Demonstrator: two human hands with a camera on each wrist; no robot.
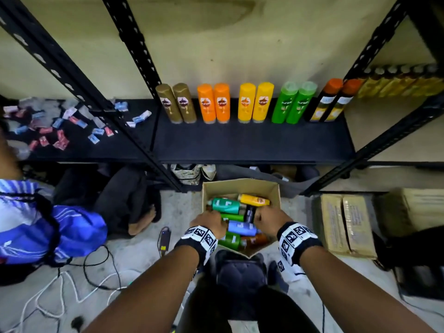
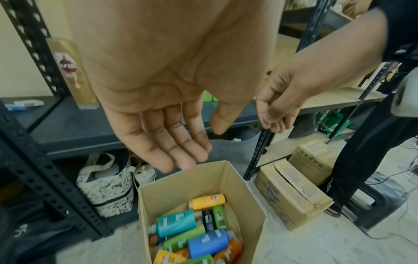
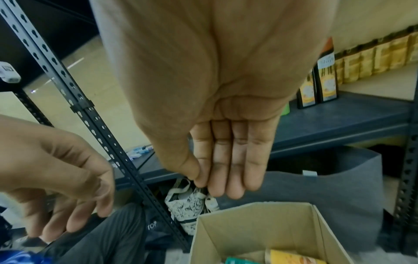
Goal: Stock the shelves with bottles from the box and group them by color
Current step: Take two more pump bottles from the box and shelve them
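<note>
While paired plastic bottles (image 1: pixel 213 103) are standing colour-grouped on the dark metal shelf (image 1: pixel 252 143), both the left hand (image 2: pixel 162 114) and right hand (image 3: pixel 226 142) are hovering empty, fingers straight, over the open cardboard box (image 1: pixel 240 186), likely choosing among its mixed bottles (image 2: pixel 203 241).

shelf (image 1: pixel 252 143) front bare | bottles (image 1: pixel 222 103) line back | uprights (image 1: pixel 134 116) flank

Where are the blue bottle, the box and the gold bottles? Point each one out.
blue bottle (image 2: pixel 208 242): left wrist view, middle of its body.
box (image 2: pixel 210 180): left wrist view, inner far wall.
gold bottles (image 1: pixel 176 103): head view, label level where the pair meet.
</note>
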